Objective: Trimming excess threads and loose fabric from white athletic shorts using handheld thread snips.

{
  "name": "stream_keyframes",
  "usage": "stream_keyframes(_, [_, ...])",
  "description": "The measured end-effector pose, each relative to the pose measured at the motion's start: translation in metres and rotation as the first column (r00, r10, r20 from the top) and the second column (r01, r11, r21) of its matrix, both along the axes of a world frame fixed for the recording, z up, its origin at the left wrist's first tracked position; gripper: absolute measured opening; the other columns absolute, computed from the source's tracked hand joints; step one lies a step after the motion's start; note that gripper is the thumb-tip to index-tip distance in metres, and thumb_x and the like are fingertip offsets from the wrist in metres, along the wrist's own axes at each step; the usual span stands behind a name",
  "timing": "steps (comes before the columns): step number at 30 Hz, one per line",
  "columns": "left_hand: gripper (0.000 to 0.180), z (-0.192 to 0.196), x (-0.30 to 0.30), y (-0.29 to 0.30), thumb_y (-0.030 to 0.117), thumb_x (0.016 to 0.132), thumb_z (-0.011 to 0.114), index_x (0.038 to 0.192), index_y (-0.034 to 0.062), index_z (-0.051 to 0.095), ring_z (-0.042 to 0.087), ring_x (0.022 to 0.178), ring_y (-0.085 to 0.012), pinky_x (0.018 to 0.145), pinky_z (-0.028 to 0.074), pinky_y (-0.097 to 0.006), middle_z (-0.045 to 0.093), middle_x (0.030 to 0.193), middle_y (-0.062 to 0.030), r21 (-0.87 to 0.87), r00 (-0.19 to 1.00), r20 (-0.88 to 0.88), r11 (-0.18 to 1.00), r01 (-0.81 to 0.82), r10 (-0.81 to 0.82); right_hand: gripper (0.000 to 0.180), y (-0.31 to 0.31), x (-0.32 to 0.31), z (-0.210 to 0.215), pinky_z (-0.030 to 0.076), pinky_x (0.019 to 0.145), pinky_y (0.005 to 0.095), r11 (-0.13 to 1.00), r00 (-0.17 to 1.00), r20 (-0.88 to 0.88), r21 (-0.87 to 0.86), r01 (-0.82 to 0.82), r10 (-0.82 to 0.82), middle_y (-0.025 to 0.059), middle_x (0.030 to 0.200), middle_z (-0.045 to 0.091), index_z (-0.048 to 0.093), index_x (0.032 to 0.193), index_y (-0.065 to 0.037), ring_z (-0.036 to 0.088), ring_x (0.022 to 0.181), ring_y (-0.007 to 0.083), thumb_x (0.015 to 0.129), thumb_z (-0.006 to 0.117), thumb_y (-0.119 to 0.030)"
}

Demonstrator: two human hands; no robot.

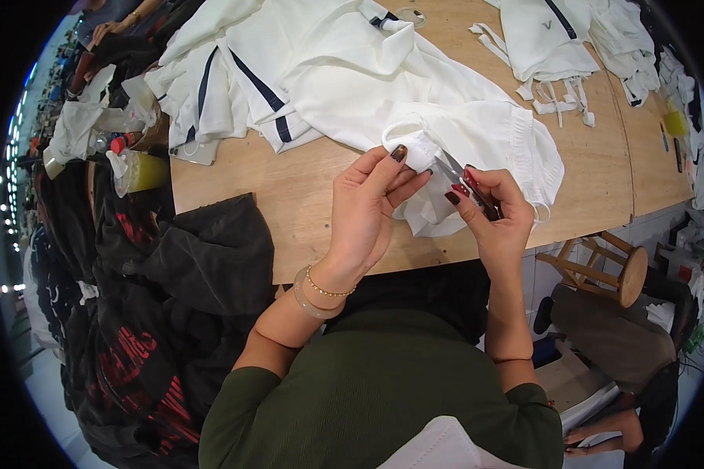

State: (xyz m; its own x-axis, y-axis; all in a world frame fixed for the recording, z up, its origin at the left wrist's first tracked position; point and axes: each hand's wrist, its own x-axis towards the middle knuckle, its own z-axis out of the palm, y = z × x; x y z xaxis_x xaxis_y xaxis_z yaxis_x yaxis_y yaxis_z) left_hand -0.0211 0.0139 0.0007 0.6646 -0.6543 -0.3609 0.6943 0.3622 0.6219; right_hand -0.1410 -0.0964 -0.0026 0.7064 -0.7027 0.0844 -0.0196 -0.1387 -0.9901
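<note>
My left hand [364, 199], with bracelets at its wrist, pinches a small white part of a white garment [473, 133] between thumb and fingers, lifted off the table. Faint marks show on that part; whether it is a label or a folded edge I cannot tell. In my right hand [502, 215] are small thread snips [450, 167] with dark handles. Their blades point up and left, close by the left fingertips at the white cloth; whether they touch it is unclear. A gathered elastic edge [533, 156] of the garment lies beyond my right hand.
More white garments with navy stripes [289, 62] cover the wooden table [305, 187]. Others with ties [547, 47] lie far right. Dark clothing [203, 258] hangs over the left edge, near a cup of yellow drink [145, 172] and a phone [195, 152]. A wooden stool [632, 277] stands right.
</note>
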Motion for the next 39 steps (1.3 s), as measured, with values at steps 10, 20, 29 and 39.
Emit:
stream_keyframes(10, [0.013,-0.001,-0.003,-0.001,0.007,0.092,0.055,0.098,-0.0038,0.061,0.063,0.079,-0.012,0.082,0.056,-0.03,0.064,0.09,-0.0077,-0.03,0.999,0.009,0.999,0.035,-0.035,0.023,-0.002,0.006,-0.001,0.048,0.065,0.0199,0.985,1.0,-0.021,-0.173,-0.023,0.02,0.0056,0.08,0.064,0.062,0.096,0.004,0.059,0.072,0.0063,0.076,0.072,0.001])
stream_keyframes(20, [0.014,-0.001,-0.004,-0.002,0.006,0.093,0.054,0.097,-0.0043,0.061,0.064,0.08,-0.0133,0.082,0.057,-0.031,0.064,0.089,-0.0085,-0.035,0.999,0.01,0.999,0.031,-0.03,0.022,-0.002,0.004,-0.005,0.048,0.064,0.0209,0.985,1.0,0.003,-0.174,-0.008,0.009,0.0079,0.081,0.065,0.063,0.095,0.004,0.06,0.07,0.0081,0.075,0.072,0.001])
stream_keyframes(29, [0.017,-0.003,-0.007,-0.001,0.008,0.093,0.053,0.101,-0.0052,0.061,0.064,0.082,-0.0144,0.084,0.056,-0.032,0.064,0.09,-0.0089,-0.05,0.999,0.032,0.999,0.017,-0.016,0.028,-0.001,0.007,0.001,0.047,0.061,0.0188,0.991,1.0,-0.019,-0.132,-0.007,0.005,0.0042,0.078,0.065,0.061,0.098,0.002,0.058,0.069,0.0043,0.073,0.073,0.001])
stream_keyframes(39, [0.02,-0.005,-0.011,0.0,0.008,0.094,0.053,0.106,-0.0055,0.061,0.065,0.089,-0.0171,0.085,0.055,-0.034,0.065,0.098,-0.0118,-0.077,0.997,0.057,0.995,0.062,-0.057,0.025,-0.001,0.016,0.0,0.047,0.059,0.0197,0.978,1.0,-0.011,-0.21,0.005,-0.007,0.0057,0.077,0.064,0.062,0.096,0.002,0.059,0.068,0.0067,0.074,0.075,-0.002])
